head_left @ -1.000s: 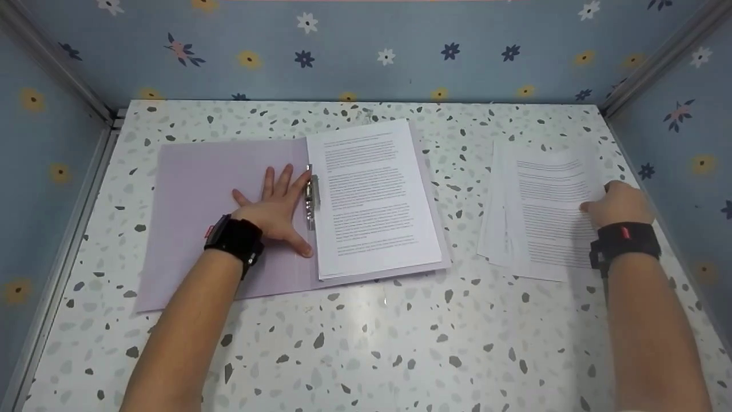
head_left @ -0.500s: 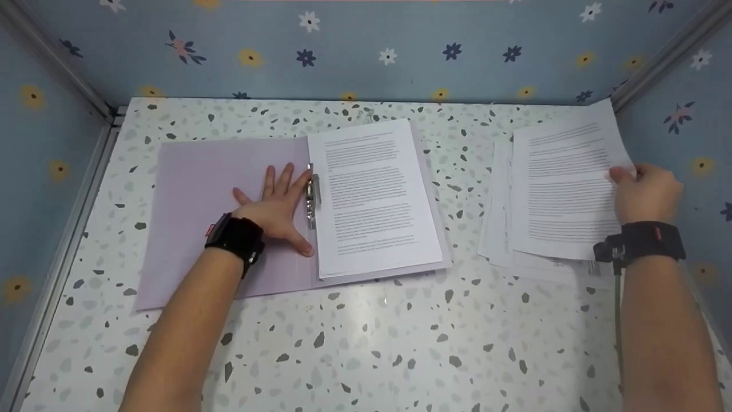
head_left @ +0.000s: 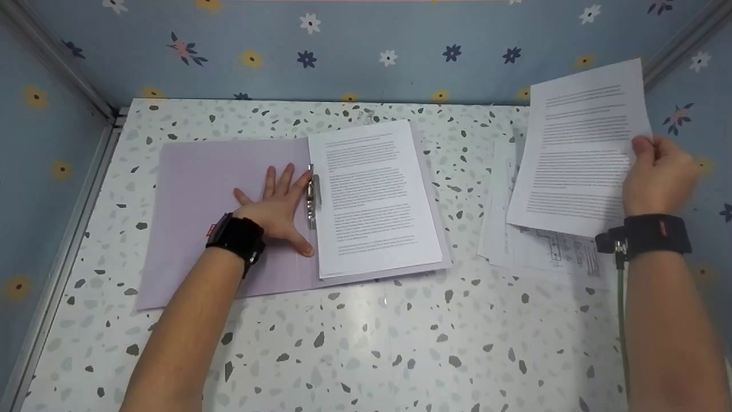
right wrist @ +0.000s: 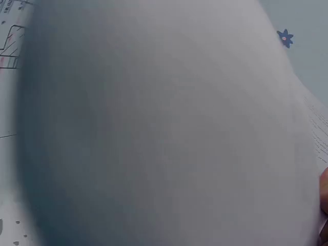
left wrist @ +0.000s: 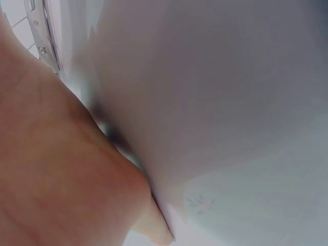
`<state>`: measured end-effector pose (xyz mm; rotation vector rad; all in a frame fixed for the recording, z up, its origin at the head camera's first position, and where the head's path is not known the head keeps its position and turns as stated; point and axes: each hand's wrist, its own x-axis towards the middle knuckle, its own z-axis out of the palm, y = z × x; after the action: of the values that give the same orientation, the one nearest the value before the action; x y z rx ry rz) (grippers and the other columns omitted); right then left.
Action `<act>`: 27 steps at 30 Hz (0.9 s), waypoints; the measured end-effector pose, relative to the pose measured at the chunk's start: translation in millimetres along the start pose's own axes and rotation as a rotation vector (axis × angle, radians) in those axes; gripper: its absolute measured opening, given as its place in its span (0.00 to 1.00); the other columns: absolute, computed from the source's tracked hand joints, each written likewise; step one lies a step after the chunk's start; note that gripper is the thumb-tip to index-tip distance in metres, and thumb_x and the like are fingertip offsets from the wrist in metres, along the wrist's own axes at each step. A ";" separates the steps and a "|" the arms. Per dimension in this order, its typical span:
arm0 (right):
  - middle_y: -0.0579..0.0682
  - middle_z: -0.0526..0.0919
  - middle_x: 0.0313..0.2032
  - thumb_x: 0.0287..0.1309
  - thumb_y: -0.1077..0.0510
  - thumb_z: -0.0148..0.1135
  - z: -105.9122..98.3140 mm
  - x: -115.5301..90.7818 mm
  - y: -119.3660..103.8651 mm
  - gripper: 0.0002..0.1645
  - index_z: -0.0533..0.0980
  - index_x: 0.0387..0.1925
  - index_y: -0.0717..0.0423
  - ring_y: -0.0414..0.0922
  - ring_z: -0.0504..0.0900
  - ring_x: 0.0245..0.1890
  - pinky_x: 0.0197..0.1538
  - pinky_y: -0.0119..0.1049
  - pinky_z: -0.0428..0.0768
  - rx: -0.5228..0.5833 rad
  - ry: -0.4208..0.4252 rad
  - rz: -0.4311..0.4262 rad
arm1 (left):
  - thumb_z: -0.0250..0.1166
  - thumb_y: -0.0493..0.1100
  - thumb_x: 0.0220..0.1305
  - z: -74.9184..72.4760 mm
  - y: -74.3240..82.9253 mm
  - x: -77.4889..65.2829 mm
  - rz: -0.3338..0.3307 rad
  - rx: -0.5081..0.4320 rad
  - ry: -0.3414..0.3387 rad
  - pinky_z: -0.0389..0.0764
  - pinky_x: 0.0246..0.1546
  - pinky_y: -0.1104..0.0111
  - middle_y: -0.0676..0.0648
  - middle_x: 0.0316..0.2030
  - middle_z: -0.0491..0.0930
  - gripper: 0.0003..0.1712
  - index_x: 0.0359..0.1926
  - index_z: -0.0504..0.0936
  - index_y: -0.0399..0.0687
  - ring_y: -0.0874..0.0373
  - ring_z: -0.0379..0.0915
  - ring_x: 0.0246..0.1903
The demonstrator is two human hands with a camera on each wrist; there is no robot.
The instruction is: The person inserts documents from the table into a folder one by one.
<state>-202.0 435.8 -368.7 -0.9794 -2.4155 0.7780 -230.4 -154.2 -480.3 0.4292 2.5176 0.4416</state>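
Observation:
An open purple folder [head_left: 229,166] lies on the table, with a stack of printed pages [head_left: 372,200] on its right cover. Beside the metal clip [head_left: 312,200] at the spine, my left hand [head_left: 271,214] rests on the folder with its fingers spread. My right hand [head_left: 657,171] pinches a printed sheet of paper [head_left: 577,154] by its right edge and holds it raised and tilted. Below that sheet lie more loose papers [head_left: 555,257], partly hidden; one shows a line drawing. In the right wrist view the raised sheet [right wrist: 164,123] fills most of the picture.
The table [head_left: 366,343] has a white speckled top. Blue flowered panels [head_left: 366,51] stand at its back and sides. Both wrists wear black straps with cameras, and a green cable [head_left: 622,332] runs along the right forearm.
My right hand has lifted the printed sheet off the loose papers, up and to the right, baring the drawing beneath. The left hand and the folder have stayed in place.

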 end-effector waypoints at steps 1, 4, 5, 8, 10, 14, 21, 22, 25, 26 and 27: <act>0.44 0.82 0.57 0.66 0.34 0.50 -0.3 -1.2 -4.4 0.28 0.79 0.59 0.39 0.36 0.78 0.43 0.40 0.26 0.70 -0.003 0.022 -0.008 | 0.79 0.77 0.19 -0.1 -0.4 0.3 0.002 0.000 -0.001 0.17 0.42 0.18 0.46 0.76 0.13 0.93 0.76 0.22 0.74 0.40 0.02 0.71; 0.44 0.83 0.55 0.66 0.35 0.50 -1.6 -6.4 -16.1 0.27 0.81 0.57 0.40 0.34 0.77 0.40 0.38 0.24 0.68 0.031 0.063 -0.031 | 0.79 0.77 0.18 -0.3 -0.8 0.2 0.002 -0.001 -0.001 0.17 0.42 0.18 0.46 0.76 0.13 0.93 0.77 0.23 0.73 0.40 0.02 0.71; 0.44 0.84 0.55 0.67 0.36 0.51 -1.8 -8.5 -19.3 0.26 0.81 0.57 0.40 0.34 0.78 0.40 0.39 0.23 0.68 0.049 0.083 -0.047 | 0.79 0.77 0.18 -0.3 -0.7 0.1 0.002 -0.002 -0.002 0.17 0.42 0.18 0.46 0.76 0.13 0.93 0.77 0.23 0.73 0.40 0.02 0.71; 0.44 0.86 0.48 0.66 0.39 0.54 -2.5 -13.8 -26.6 0.22 0.84 0.52 0.42 0.34 0.78 0.36 0.38 0.23 0.68 0.164 0.124 -0.084 | 0.80 0.76 0.18 -0.3 -0.7 0.0 0.003 -0.004 0.000 0.17 0.42 0.19 0.46 0.76 0.13 0.93 0.76 0.22 0.74 0.40 0.02 0.71; 0.44 0.86 0.41 0.66 0.42 0.58 -3.5 -16.0 -30.1 0.19 0.85 0.48 0.44 0.34 0.77 0.33 0.35 0.24 0.69 0.282 0.123 -0.098 | 0.80 0.76 0.18 -0.3 -0.6 0.1 0.002 -0.003 -0.001 0.17 0.42 0.19 0.46 0.76 0.13 0.93 0.76 0.22 0.74 0.40 0.02 0.71; 0.43 0.82 0.33 0.65 0.45 0.62 -5.3 -17.8 -34.9 0.15 0.85 0.45 0.48 0.36 0.76 0.27 0.29 0.26 0.70 0.488 0.044 -0.098 | 0.80 0.76 0.19 -0.4 -0.1 0.2 -0.001 0.002 0.000 0.17 0.43 0.19 0.46 0.76 0.13 0.92 0.76 0.22 0.74 0.40 0.03 0.71; 0.44 0.82 0.35 0.67 0.46 0.60 2.2 -30.1 -46.7 0.19 0.83 0.51 0.50 0.38 0.77 0.29 0.30 0.26 0.73 0.502 -0.115 -0.157 | 0.80 0.75 0.20 -0.4 0.3 -0.3 0.002 0.003 0.003 0.17 0.43 0.19 0.47 0.76 0.13 0.91 0.76 0.23 0.74 0.40 0.03 0.71; 0.44 0.82 0.35 0.67 0.45 0.59 4.7 -33.8 -49.4 0.19 0.82 0.52 0.50 0.38 0.77 0.28 0.30 0.26 0.73 0.473 -0.125 -0.183 | 0.80 0.75 0.20 -0.3 0.4 -0.4 0.002 0.002 0.003 0.16 0.43 0.19 0.47 0.76 0.13 0.91 0.76 0.23 0.75 0.40 0.03 0.71; 0.45 0.82 0.33 0.69 0.44 0.57 12.2 -47.2 -59.8 0.21 0.82 0.53 0.51 0.38 0.77 0.26 0.28 0.27 0.72 0.382 -0.142 -0.272 | 0.80 0.75 0.20 -0.5 0.8 -1.0 0.003 0.001 0.001 0.16 0.42 0.19 0.48 0.75 0.12 0.92 0.76 0.22 0.75 0.40 0.02 0.71; 0.46 0.83 0.33 0.69 0.44 0.56 14.4 -52.1 -63.7 0.22 0.82 0.54 0.51 0.38 0.77 0.25 0.27 0.27 0.71 0.356 -0.149 -0.299 | 0.80 0.75 0.20 -0.8 0.9 -1.2 0.001 0.002 0.001 0.16 0.42 0.19 0.47 0.76 0.13 0.91 0.76 0.22 0.75 0.40 0.03 0.71; 0.46 0.83 0.33 0.69 0.43 0.56 16.4 -57.3 -68.1 0.22 0.82 0.54 0.51 0.38 0.77 0.25 0.27 0.27 0.72 0.331 -0.156 -0.322 | 0.80 0.76 0.20 -0.9 0.7 -1.3 -0.002 0.005 0.002 0.17 0.43 0.19 0.48 0.76 0.13 0.91 0.76 0.23 0.75 0.41 0.03 0.71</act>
<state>-206.8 348.0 -347.5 -0.4039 -2.3812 1.1170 -229.7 -154.3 -478.7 0.4276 2.5212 0.4354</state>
